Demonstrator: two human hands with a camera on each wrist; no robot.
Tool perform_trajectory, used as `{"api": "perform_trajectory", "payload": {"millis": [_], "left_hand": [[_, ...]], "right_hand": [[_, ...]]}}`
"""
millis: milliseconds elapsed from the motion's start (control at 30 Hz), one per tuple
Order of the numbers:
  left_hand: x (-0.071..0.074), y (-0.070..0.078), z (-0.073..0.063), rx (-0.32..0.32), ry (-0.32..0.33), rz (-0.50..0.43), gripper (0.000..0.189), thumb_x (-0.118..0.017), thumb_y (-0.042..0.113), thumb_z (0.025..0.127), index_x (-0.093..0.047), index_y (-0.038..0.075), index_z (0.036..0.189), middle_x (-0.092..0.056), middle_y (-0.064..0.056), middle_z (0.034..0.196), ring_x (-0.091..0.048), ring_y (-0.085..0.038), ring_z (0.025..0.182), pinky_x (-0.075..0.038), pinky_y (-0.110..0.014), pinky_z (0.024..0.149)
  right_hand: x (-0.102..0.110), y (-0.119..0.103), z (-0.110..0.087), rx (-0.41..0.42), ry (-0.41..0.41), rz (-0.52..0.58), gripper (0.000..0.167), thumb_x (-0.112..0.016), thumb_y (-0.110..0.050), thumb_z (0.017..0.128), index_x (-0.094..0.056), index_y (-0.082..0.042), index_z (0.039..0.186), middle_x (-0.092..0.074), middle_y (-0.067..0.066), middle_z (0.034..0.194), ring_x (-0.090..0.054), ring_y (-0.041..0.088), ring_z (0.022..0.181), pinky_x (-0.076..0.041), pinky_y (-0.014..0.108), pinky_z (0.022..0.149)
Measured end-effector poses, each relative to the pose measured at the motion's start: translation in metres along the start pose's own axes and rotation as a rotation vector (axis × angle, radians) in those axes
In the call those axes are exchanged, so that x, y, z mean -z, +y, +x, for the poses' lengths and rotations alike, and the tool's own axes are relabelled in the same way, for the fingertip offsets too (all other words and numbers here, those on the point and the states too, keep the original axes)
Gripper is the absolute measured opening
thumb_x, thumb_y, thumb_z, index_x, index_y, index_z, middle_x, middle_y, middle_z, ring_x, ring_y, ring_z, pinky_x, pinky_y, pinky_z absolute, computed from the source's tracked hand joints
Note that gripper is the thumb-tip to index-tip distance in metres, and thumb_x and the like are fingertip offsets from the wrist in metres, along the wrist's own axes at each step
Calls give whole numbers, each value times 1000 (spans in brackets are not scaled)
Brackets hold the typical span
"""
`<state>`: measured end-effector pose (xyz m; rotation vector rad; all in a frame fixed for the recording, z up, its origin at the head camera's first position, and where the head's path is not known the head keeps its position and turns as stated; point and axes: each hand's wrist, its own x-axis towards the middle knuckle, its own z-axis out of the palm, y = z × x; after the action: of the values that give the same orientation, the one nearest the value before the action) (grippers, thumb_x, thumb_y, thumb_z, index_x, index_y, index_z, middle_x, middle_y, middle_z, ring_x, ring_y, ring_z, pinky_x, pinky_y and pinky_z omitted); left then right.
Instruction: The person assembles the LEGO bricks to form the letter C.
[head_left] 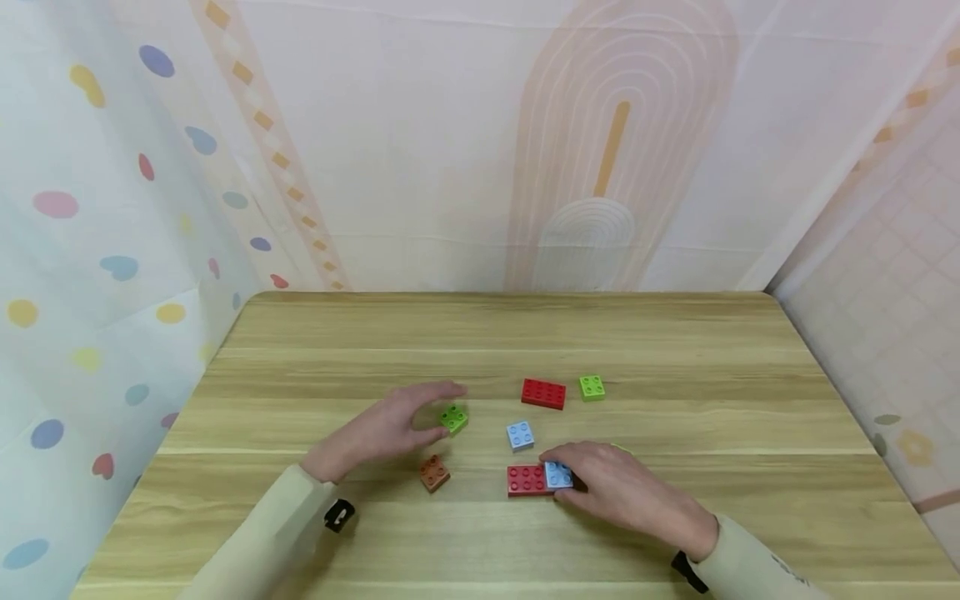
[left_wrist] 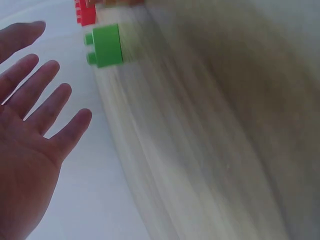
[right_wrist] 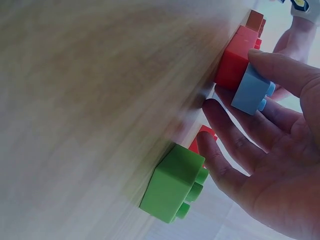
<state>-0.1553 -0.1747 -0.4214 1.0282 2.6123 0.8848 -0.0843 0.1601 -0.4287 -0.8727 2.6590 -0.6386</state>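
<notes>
My right hand (head_left: 628, 487) pinches a light blue toy building brick (head_left: 558, 475) between thumb and fingers. This brick sits at the right end of a long red brick (head_left: 526, 481), overlapping that end and standing higher than it in the right wrist view. My left hand (head_left: 386, 427) reaches around a small green brick (head_left: 453, 418), thumb close to its near side and index finger beyond it. In the left wrist view the fingers of the left hand (left_wrist: 35, 115) are spread, with a green brick (left_wrist: 107, 46) ahead of them.
A brown brick (head_left: 434, 473) lies near my left wrist. Farther back are a second light blue brick (head_left: 520, 435), another long red brick (head_left: 543, 394) and a green brick (head_left: 592, 387). One more green brick (right_wrist: 172, 182) stands beside my right fingers, mostly hidden in the head view.
</notes>
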Motion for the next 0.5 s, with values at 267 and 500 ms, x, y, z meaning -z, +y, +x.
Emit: {"api": "perform_trajectory", "payload": {"millis": [267,500], "left_hand": [[3,-11,9,48,-80,-26,63,-76,15,94,-51,10,151,-53,-9,153,-49,-34,140,-42,-55,113],[-3,-15,14,11,-124,43,52,-71,8,96,-58,10,146,-57,-11,148,-56,-31,132,-47,-50,110]], "right_hand": [[0,1,1,2,0,-9,41,-79,-21,94,-68,-7,130,-70,7,127,-65,25,117,-54,49,100],[0,0,1,-7,-4,-11,41,-79,-21,94,-68,-8,131,-70,6,128,-65,25,118,-54,50,101]]}}
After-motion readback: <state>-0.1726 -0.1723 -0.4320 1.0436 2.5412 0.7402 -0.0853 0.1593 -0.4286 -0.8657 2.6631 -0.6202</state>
